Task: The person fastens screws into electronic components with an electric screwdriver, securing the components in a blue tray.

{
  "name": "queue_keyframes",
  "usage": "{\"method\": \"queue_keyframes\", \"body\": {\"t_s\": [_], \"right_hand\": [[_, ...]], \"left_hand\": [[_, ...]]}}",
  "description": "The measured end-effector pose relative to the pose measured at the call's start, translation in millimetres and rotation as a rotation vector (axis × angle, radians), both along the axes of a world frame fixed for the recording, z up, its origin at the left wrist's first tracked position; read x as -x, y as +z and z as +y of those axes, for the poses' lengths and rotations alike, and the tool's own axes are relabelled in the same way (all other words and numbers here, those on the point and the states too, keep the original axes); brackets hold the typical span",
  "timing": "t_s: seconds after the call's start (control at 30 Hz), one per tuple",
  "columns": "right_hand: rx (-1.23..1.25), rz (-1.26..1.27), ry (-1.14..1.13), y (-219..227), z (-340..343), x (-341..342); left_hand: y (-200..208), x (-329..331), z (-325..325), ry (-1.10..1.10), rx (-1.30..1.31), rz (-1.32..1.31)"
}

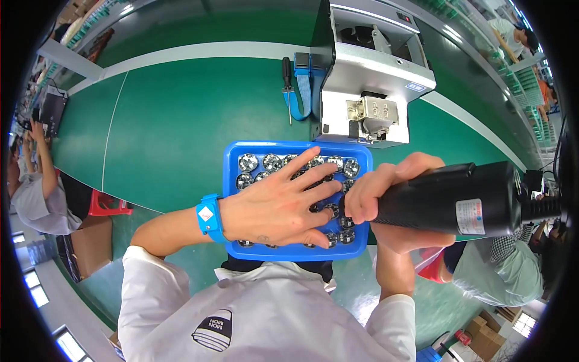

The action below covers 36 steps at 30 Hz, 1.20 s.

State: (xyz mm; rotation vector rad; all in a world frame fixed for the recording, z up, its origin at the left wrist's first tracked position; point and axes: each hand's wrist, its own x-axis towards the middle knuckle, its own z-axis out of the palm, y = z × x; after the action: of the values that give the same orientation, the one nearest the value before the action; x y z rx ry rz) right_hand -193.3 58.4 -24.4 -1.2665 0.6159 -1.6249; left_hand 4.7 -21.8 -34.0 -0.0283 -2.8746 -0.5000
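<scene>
A shallow blue tray (229, 181) stands at the near edge of the bench, holding several small round black-and-silver parts (248, 162) in rows. My left hand (280, 202) lies spread over the tray, palm down, its fingers apart across the parts and hiding many of them. A blue wrist strap (209, 218) goes round that wrist. Wrapped around a thick black electric screwdriver (434, 199), my right hand (386, 196) is at the tray's right side. The screwdriver lies tilted, its cable end to the right; its tip is hidden behind my fingers.
Beyond the tray stands a silver-grey machine (368, 84) with a metal bracket at its front. Left of it lie a black-handled screwdriver (287, 78) and a blue strap (304, 90) on the green bench (181, 120). People sit at both sides; a red stool (108, 203) is at the left.
</scene>
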Motion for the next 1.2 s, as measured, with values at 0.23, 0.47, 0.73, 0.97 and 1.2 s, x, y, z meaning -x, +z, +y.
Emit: {"method": "queue_keyframes", "body": {"t_s": [0.23,0.47,0.73,0.97,1.2], "right_hand": [[0.022,0.089,0.048,-4,-2,4],[-0.013,0.098,0.339,9,-6,36],[0.364,-0.076,-0.239,69,-52,18],[0.365,-0.035,-0.228,57,-66,26],[0.229,0.025,-0.247,53,-66,21]], "left_hand": [[-3,1,0,0.021,-0.023,0.046],[-2,6,3,0.007,-0.037,0.130],[-2,0,2,-0.012,-0.003,0.093],[1,1,3,-0.025,0.050,0.077],[2,1,3,-0.036,0.023,0.054]]}}
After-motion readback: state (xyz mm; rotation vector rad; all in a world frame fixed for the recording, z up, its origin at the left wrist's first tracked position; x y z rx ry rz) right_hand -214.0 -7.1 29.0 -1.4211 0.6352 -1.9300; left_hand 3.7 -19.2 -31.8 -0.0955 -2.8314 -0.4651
